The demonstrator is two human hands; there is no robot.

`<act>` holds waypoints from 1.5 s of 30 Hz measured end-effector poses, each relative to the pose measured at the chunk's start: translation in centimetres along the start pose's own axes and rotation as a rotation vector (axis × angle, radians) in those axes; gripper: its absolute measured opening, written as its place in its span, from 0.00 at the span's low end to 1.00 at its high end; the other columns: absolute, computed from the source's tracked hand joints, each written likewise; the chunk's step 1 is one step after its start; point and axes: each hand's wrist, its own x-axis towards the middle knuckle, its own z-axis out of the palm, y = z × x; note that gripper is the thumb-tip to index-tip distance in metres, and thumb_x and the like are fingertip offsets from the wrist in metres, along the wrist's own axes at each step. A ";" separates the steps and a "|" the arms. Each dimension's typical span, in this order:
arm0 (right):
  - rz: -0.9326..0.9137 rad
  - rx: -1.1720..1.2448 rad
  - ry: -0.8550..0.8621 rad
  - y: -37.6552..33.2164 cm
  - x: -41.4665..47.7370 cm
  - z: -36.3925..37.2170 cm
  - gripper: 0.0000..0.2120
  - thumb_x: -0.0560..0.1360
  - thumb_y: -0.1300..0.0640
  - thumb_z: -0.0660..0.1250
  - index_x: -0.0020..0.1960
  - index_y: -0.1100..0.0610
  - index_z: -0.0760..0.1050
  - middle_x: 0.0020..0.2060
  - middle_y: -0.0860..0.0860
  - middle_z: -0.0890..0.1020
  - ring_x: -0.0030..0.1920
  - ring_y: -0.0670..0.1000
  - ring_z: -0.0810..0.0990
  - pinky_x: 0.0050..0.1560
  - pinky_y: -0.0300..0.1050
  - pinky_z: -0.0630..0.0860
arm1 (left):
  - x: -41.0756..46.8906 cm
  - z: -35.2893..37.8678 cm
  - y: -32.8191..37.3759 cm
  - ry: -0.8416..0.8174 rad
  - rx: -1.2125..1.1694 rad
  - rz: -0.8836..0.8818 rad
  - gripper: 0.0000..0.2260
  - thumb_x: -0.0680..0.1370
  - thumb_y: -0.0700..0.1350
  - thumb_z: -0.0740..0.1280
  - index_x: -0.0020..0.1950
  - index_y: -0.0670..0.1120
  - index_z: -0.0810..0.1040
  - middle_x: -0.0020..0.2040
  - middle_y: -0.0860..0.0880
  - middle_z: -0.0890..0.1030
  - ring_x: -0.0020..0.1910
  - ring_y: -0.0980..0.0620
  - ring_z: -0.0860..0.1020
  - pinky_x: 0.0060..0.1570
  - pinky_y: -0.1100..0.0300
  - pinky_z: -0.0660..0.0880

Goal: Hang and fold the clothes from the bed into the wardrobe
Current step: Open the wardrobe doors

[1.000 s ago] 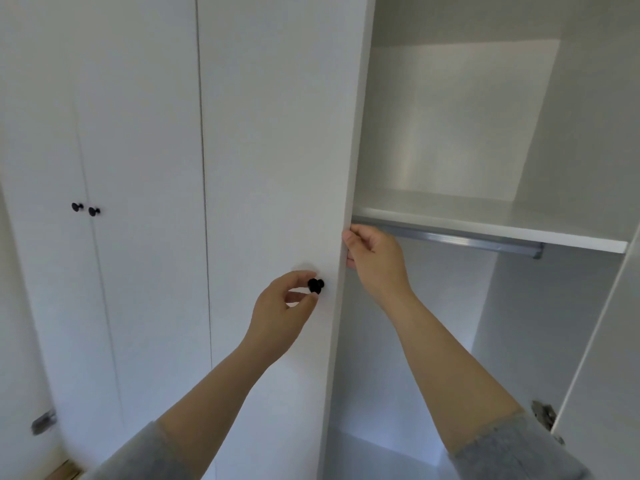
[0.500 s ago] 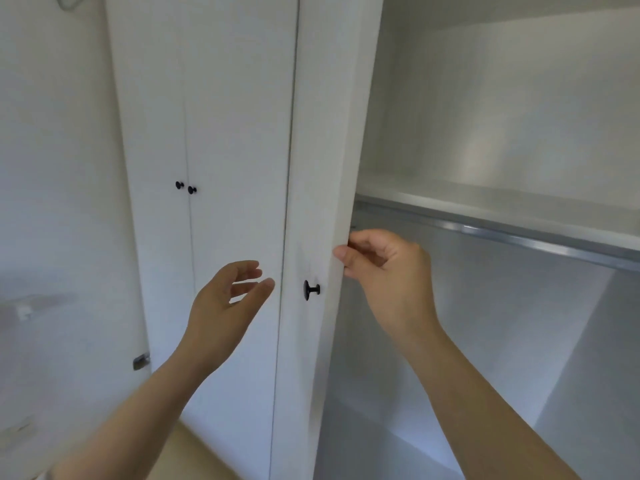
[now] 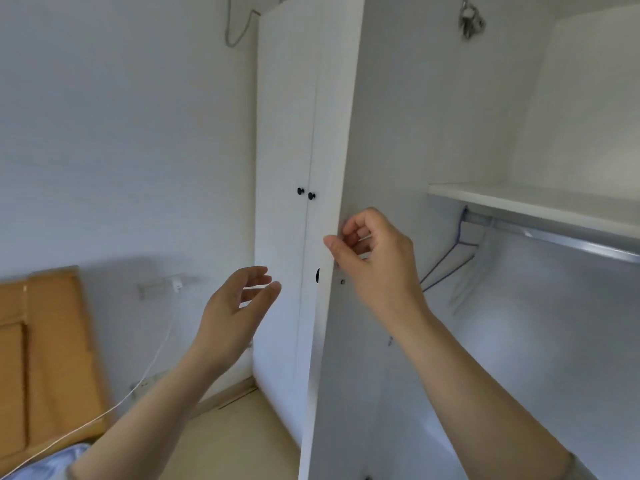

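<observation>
The tall white wardrobe door (image 3: 374, 150) is being pinched at its edge by the right hand (image 3: 374, 258), fingers curled round it. The left hand (image 3: 235, 306) is just being held loose and open left of the door, touching nothing. Right of the door, thin blue and white hangers (image 3: 450, 265) are being carried by the silver metal rail (image 3: 571, 242).

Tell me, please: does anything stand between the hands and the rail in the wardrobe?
For the right hand, which grips the door edge, nothing visible does. The open door stands between the left hand and the rail. Hangers hang at the rail's left end.
</observation>
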 end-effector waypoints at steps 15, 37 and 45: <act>0.046 -0.095 -0.002 1.9 6.5 13.6 0.11 0.75 0.55 0.68 0.41 0.56 0.66 0.35 0.49 0.74 0.35 0.49 0.72 0.34 0.39 0.67 | 3.2 -7.0 -4.6 0.070 0.100 -0.051 0.19 0.77 0.56 0.66 0.66 0.54 0.72 0.59 0.60 0.77 0.55 0.64 0.76 0.46 0.72 0.69; 0.248 0.175 -0.183 1.8 0.3 1.0 0.11 0.78 0.55 0.67 0.59 0.51 0.74 0.53 0.50 0.80 0.49 0.42 0.79 0.54 0.40 0.76 | -2.0 -1.2 3.8 0.057 -0.058 0.078 0.11 0.77 0.46 0.68 0.59 0.55 0.77 0.54 0.59 0.81 0.52 0.64 0.79 0.44 0.75 0.72; 0.371 0.169 -0.044 4.2 -6.2 -10.2 0.10 0.77 0.57 0.67 0.57 0.49 0.76 0.49 0.47 0.82 0.51 0.46 0.81 0.59 0.55 0.77 | -5.7 7.3 7.7 -0.053 -0.166 0.105 0.10 0.77 0.45 0.69 0.57 0.56 0.78 0.52 0.58 0.82 0.51 0.64 0.79 0.44 0.75 0.72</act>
